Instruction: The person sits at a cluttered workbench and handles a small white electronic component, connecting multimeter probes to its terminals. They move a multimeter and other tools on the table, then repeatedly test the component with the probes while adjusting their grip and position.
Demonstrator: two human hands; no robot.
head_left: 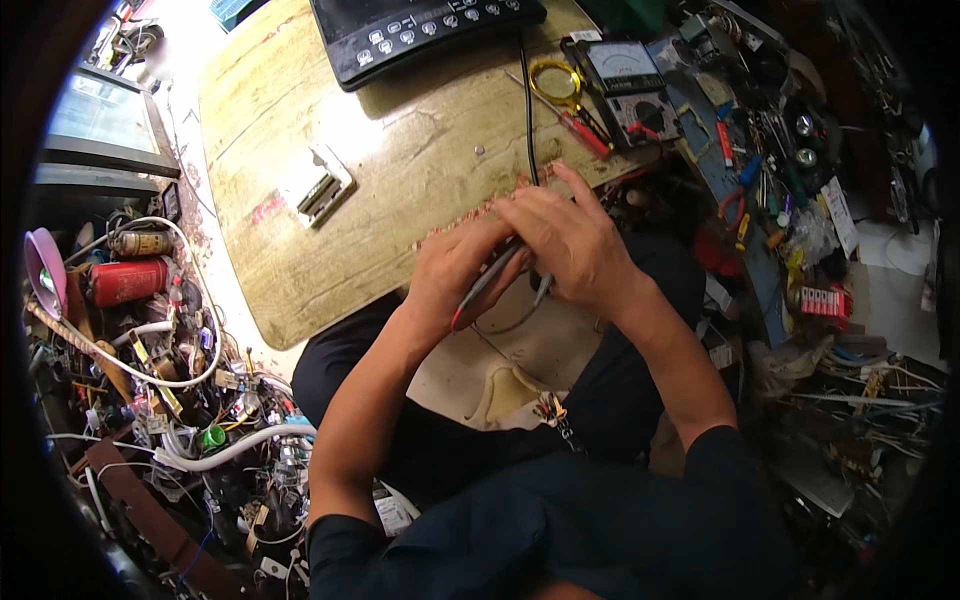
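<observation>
My left hand (455, 265) is closed round a slim grey tool with red (480, 285) at the table's front edge. My right hand (565, 240) curls over it, overlapping the left fingers, with a grey piece protruding below; what it grips is hidden. A black cable (530, 110) runs from a flat black appliance with a button panel (430, 35) down behind my hands. Beyond them on the wooden tabletop (400, 170) lie a small round metal piece (480, 150), a red screwdriver (580, 130) and a metal part (322, 190).
An analog multimeter (625, 85) and yellow magnifier (548, 82) sit at the table's right. A board of tools (745, 185) lines the right side. Cluttered parts and cables (220, 450), a red cylinder (128, 282) and a pink dish (42, 265) fill the left.
</observation>
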